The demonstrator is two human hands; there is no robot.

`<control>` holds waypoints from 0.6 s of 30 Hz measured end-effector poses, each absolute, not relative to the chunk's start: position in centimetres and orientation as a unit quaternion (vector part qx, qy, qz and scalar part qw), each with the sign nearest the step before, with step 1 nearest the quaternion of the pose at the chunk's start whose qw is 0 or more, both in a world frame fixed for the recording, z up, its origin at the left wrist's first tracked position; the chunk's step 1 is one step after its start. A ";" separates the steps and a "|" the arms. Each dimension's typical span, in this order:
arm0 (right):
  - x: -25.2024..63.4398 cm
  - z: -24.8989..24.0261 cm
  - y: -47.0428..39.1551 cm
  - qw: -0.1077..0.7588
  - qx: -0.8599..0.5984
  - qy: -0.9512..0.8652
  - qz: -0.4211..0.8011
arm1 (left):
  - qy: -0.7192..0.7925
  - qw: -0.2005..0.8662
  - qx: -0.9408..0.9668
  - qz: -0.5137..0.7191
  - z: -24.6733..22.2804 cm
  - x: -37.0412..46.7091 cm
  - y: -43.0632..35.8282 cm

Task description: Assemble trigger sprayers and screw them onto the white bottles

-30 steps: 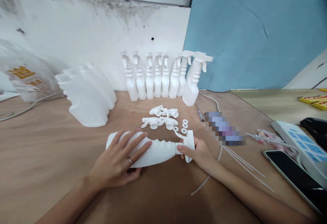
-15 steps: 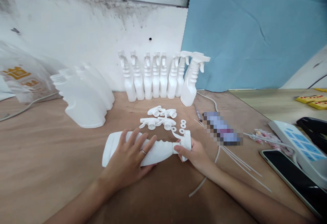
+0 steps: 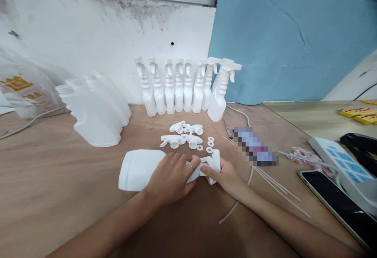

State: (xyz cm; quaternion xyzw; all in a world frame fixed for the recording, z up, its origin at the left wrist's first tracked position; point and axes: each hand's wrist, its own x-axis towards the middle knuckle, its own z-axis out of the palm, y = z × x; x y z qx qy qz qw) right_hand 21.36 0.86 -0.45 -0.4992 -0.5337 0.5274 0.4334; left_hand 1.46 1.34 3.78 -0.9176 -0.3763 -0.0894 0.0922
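One white spray bottle lies on its side on the tabletop, base toward the left and neck toward the right. The left hand, wearing one ring, is wrapped over the narrow upper part of this bottle, its fingers bent and pressed close together. At the neck end is one trigger sprayer; the right hand grips it near the collar, thumb on the near side, the other fingers mostly hidden behind.

Just beyond the bottle lie four loose trigger heads, two in the nearer row and two in the farther one. Beside them are four flat white washers: three in a rough column and one apart to the left.

Against the white wall and the blue sheet stand eight upright bottles with sprayers. Left of them is a cluster of white bottles with open necks, overlapping too much to count exactly. Behind that cluster is one clear plastic bag with orange print.

On the right are one slim pen-like tool, one pixelated device, several thin white tubes, one power strip and one black-screened phone.
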 end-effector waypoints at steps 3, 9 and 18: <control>21.3 -0.3 0.7 0.430 -0.492 -0.541 0.529 | -0.368 0.106 -0.919 -0.094 3.6 1.0 1.1; 21.5 -0.4 0.6 0.436 -0.501 -0.541 0.516 | -0.356 0.088 -0.924 -0.110 4.6 0.9 1.1; 25.4 1.9 2.1 0.553 -0.481 -0.562 0.383 | -0.396 -0.025 -0.910 -0.117 10.2 -4.8 4.1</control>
